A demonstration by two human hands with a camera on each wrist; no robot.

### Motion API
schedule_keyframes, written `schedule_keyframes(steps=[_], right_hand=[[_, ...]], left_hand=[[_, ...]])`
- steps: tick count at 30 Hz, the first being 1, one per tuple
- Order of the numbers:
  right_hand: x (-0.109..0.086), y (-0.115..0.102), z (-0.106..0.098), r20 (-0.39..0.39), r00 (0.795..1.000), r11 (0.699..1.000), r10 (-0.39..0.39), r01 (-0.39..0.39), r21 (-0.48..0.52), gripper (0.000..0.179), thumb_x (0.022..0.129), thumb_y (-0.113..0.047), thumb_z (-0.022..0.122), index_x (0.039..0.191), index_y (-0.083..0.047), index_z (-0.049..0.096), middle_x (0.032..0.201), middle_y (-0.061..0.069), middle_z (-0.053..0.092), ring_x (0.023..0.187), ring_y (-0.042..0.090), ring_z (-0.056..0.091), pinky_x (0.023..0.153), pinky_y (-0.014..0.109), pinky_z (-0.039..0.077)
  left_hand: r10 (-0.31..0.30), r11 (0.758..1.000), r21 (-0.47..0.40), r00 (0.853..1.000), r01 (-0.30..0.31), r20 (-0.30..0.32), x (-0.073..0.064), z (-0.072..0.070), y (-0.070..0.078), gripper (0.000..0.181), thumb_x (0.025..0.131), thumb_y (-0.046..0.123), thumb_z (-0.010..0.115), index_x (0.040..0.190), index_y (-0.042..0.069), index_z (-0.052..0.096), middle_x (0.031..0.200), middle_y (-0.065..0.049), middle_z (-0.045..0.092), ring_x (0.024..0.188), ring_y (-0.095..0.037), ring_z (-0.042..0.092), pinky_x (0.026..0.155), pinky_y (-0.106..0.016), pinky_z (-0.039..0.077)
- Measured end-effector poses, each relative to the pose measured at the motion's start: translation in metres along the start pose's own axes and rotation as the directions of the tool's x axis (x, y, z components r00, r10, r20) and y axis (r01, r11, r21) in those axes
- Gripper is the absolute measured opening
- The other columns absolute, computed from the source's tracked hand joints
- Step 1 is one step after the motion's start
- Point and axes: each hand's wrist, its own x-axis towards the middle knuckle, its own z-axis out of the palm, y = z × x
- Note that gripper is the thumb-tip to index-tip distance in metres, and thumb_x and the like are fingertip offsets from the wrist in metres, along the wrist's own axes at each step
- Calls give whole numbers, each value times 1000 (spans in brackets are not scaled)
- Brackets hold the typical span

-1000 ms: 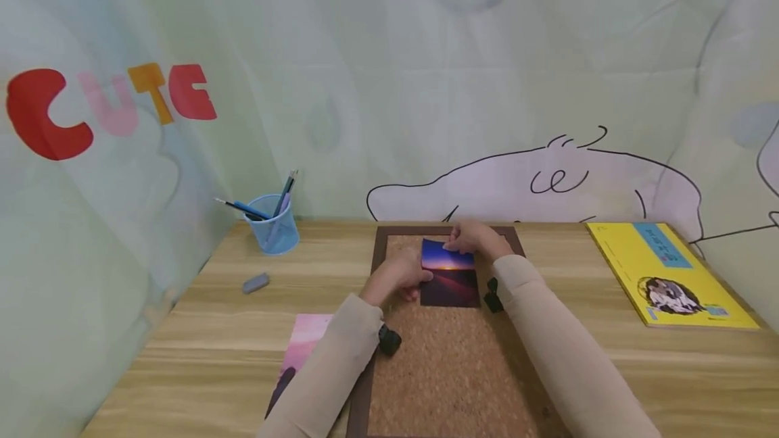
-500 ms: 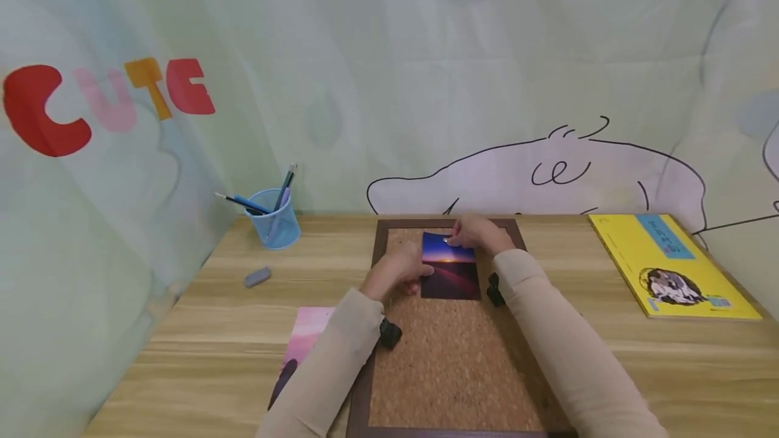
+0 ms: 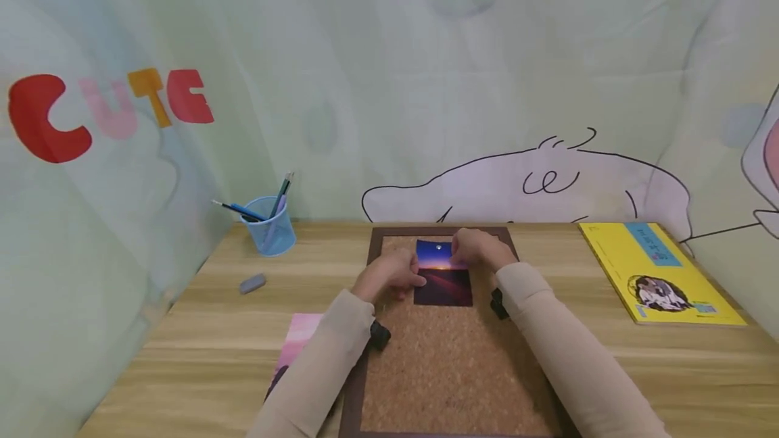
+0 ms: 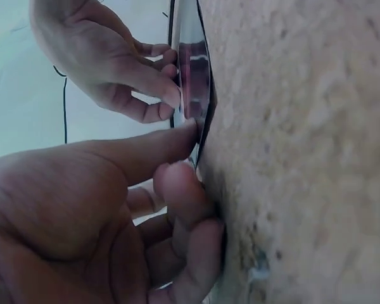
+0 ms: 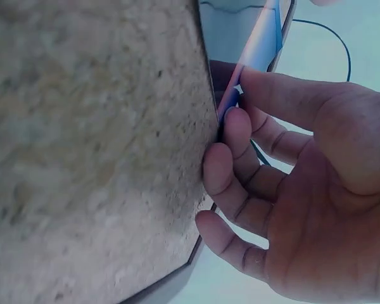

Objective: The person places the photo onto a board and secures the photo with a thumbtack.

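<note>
A sunset photo (image 3: 443, 287) with a blue sky over dark ground lies on the upper part of a framed cork board (image 3: 453, 363). Near its top edge sits a small pale pushpin (image 3: 439, 247). My left hand (image 3: 392, 272) pinches the photo's left edge, thumb on the picture side. At the opposite edge, my right hand (image 3: 477, 249) pinches the photo between thumb and index finger. The right wrist view shows the photo's edge bent up slightly between the right thumb (image 5: 272, 88) and index finger. Part of the upper right corner is hidden behind that hand.
A pink photo (image 3: 298, 335) lies left of the board, partly under the left sleeve. Farther back are a grey eraser (image 3: 252, 283) and a blue mesh cup (image 3: 276, 235) of pencils. On the right lies a yellow book (image 3: 657, 276). A printed curtain hangs behind the table.
My right hand has left the pushpin near the photo's top and moved slightly down to the right edge. The pin now shows uncovered. The left hand keeps to the left edge.
</note>
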Motion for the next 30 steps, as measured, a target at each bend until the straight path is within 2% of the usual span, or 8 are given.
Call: schedule_keyframes(steps=[6,9,12,16,21,24,27,30], right_hand=[[-8,0,5,13,1000,999,-10,10,-36,22,92,-27,73,101,-7,70,95,3,66,86,19,59,77,37,50],[-12,1,4,11,1000,998,0,1,-62,26,92,-29,74,106,-7,69,101,5,67,91,22,60,82,41,52],[-17,4,2,9,1000,994,-20,21,-107,26,91,-28,75,105,-7,69,102,5,68,93,23,61,85,44,52],[-24,8,0,11,998,985,-70,70,-156,24,88,-26,78,98,-7,68,97,4,67,90,21,61,82,41,52],[-31,12,-1,3,994,982,-108,107,-154,24,85,-24,81,94,-7,67,90,2,65,84,19,59,75,38,53],[-35,15,-1,1,993,987,-119,119,-109,22,86,-21,81,95,-6,66,90,3,64,84,20,59,73,37,53],[-37,20,1,-7,990,988,-141,141,-64,21,87,-18,79,97,-6,66,92,4,64,86,21,59,76,38,53],[-41,28,2,-4,988,988,-152,151,-26,22,87,-16,78,101,-5,64,96,6,65,89,22,59,80,40,53]], left_hand=[[77,993,86,997,-75,-13,-7,0,-9,35,89,19,77,114,7,55,98,-10,59,57,-17,61,53,-28,49],[114,983,148,993,-110,-22,-11,-1,-11,49,89,24,78,129,10,53,116,-12,58,64,-20,65,63,-33,52],[156,960,240,988,-146,-22,-15,-1,-11,58,87,29,79,137,14,54,136,-12,55,98,-26,68,87,-43,52],[191,933,313,982,-180,-6,-21,1,-10,63,87,32,80,142,17,54,149,-10,49,136,-31,46,107,-53,40],[187,931,323,982,-171,-19,-30,0,-9,66,85,34,81,144,19,54,152,-9,47,138,-33,44,108,-55,38],[221,924,325,975,-199,-31,-34,-1,-12,65,84,32,82,142,18,55,152,-10,46,138,-33,44,109,-53,37],[248,921,317,968,-226,-31,-36,-2,-16,63,84,29,82,140,16,57,151,-10,47,138,-34,44,109,-52,37],[236,925,308,972,-221,-13,-39,-2,-19,62,83,28,83,139,16,59,147,-10,51,135,-33,47,108,-51,39]])
